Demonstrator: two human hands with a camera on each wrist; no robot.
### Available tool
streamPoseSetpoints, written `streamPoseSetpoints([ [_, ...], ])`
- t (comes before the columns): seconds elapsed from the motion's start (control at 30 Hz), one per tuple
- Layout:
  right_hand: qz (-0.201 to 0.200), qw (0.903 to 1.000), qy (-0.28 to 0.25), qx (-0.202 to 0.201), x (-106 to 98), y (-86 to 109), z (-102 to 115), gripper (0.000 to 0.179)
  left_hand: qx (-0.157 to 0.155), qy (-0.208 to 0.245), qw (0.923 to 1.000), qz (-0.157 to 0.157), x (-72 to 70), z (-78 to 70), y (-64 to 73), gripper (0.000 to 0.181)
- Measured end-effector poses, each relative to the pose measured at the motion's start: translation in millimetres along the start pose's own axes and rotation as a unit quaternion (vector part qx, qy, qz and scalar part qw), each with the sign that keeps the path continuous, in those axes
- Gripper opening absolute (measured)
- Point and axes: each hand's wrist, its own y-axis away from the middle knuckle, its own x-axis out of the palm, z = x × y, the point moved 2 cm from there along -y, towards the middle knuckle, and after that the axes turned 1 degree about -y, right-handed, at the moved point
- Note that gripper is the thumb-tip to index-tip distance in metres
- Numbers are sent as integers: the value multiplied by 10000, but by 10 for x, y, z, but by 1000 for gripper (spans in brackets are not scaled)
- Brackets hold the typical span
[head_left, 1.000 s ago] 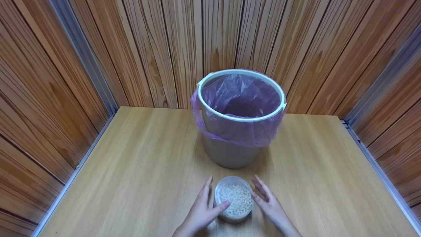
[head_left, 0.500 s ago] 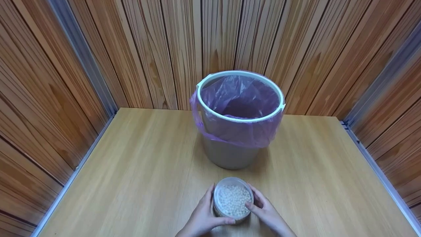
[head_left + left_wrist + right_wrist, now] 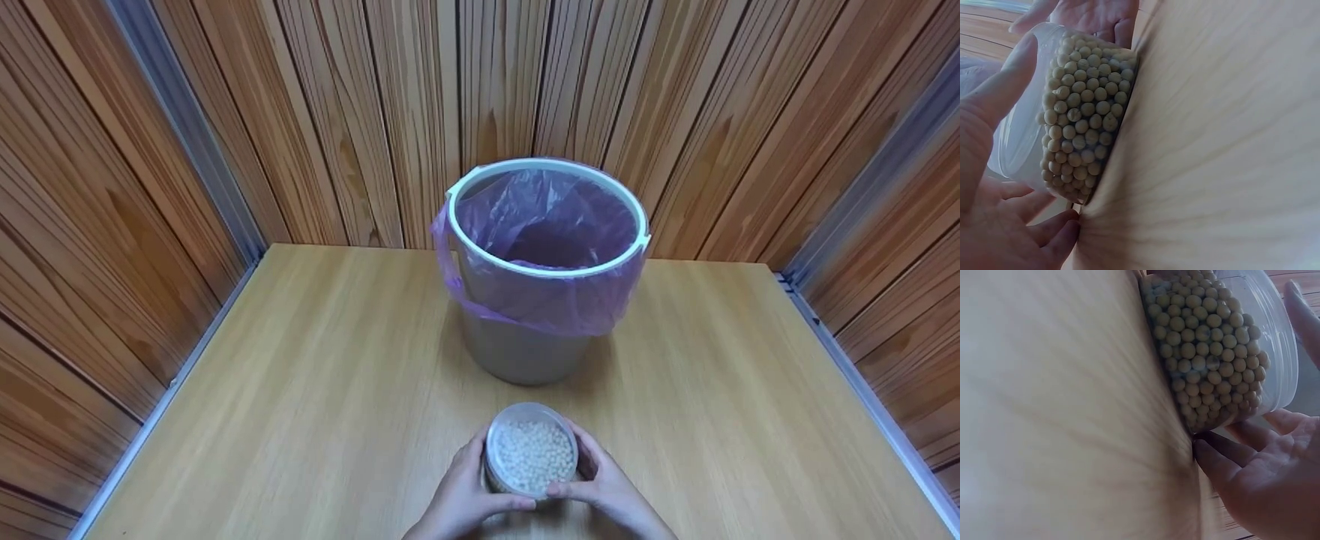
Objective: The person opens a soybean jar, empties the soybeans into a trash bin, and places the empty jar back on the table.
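A round, clear plastic jar (image 3: 531, 454) stands upright near the front of the table, with small pale beans showing through its top. My left hand (image 3: 466, 486) holds its left side, thumb across the front rim. On the opposite side, my right hand (image 3: 606, 484) grips it, with the thumb at the front of the rim. The left wrist view shows the beans (image 3: 1084, 112) packed in the lower part and clear plastic above. In the right wrist view, the right fingers (image 3: 1224, 464) reach low beside the jar's base, close to the tabletop.
A grey bin (image 3: 525, 356) with a white rim stands behind the jar, lined with a purple plastic bag (image 3: 562, 304) folded over its edge. Wood-patterned walls (image 3: 322, 112) close in the back and sides of the wooden table (image 3: 300, 390).
Both hands have closed in from either side onto the jar. The left thumb has moved from over the top down to the front rim; the right thumb has come forward. The bin stays in place.
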Motion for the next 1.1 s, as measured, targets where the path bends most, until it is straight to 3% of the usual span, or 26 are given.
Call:
streamPoseSetpoints([
  [0.2,-7,9999,85,91,11,3,-19,101,-165,84,9998,-79,11,8,2,117],
  [0.43,-47,9986,362,-372,-9,-14,-58,97,-118,-7,9997,-229,16,22,-6,114],
  [0.57,-149,9991,233,-323,-16,-18,-42,95,-16,263,9993,-248,7,1,-16,111],
  [0.73,-432,9985,31,-319,-5,-23,32,93,102,931,9953,-238,5,-54,-48,107],
  [0.87,-621,9977,-65,-278,9,-16,120,91,112,1076,9936,-321,10,-113,-52,103],
  [1.1,-953,9943,-46,-483,69,45,282,90,391,1206,9911,-401,16,-252,-5,108],
])
